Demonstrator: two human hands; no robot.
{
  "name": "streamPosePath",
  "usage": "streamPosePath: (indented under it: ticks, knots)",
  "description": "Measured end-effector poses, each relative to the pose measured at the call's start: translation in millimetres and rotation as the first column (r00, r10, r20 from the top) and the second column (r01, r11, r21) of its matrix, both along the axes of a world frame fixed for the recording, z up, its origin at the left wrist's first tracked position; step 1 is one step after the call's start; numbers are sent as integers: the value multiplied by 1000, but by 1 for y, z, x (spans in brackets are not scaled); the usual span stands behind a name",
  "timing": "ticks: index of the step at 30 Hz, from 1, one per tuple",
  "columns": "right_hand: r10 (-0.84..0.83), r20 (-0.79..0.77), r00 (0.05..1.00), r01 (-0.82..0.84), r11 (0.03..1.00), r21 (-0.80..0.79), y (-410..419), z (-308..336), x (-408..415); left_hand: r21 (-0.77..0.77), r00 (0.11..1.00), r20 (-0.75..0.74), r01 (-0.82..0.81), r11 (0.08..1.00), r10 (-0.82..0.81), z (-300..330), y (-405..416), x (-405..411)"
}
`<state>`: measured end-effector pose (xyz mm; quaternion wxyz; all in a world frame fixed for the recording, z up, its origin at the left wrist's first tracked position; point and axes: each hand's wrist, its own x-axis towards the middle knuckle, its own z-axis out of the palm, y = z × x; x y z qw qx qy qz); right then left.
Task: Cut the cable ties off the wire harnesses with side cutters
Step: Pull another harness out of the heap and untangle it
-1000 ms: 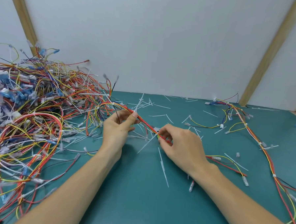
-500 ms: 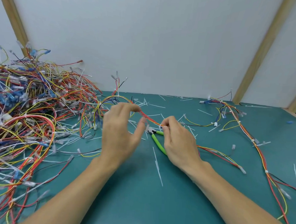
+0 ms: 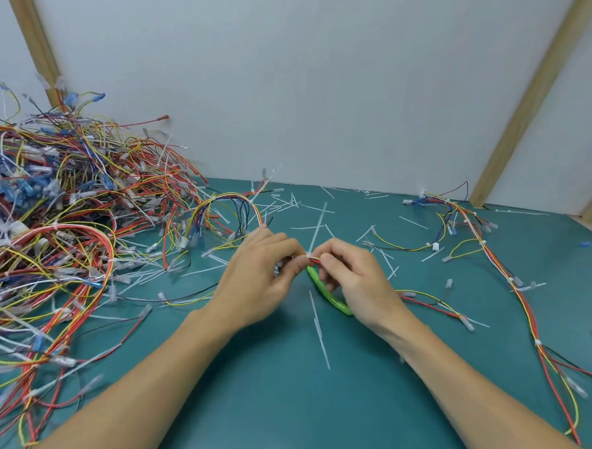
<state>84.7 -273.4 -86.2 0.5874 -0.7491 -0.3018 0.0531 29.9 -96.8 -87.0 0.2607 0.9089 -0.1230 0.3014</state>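
The work surface is a teal mat backed by a pale wall panel with slanted wooden battens at either side. Cut white cable tie offcuts lie scattered across the mat. A large tangled heap of wire harnesses occupies the 9 to 10 o'clock area; one long separated harness runs from 1 o'clock down to 4 o'clock.

At centre, both hands meet over one harness bundle. The left hand has its fingers curled and pinches the bundle at its fingertips. The right hand pinches the same bundle just to the right, thumb against forefinger. A white cable tie sits on the bundle in the gap between the two hands.

The side cutters, green-handled, are partly under the right hand at its 7 o'clock side; whether that hand grips them cannot be told. The bundle arches back toward 11 o'clock.
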Motion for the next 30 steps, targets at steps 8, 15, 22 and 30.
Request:
streamPosePath:
  ticks: [8, 15, 22, 30]
  knots:
    - [-224, -13, 974, 223, 973, -55, -30, 4, 28, -167, 986, -90, -154, 974, 141, -2, 13, 0]
    - [-140, -6, 990, 139, 990, -21, -30, -1, 29, -323, 972, -87, -235, 917, 218, -2, 17, 2]
    - [-153, 77, 985, 147, 986, 84, -29, -3, 26, -463, 935, -47, -332, 822, 352, 1, 24, 4]
    - [-349, 261, 900, 350, 936, 42, -15, -16, 19, -404, 915, -99, -396, 824, 391, -2, 24, 5]
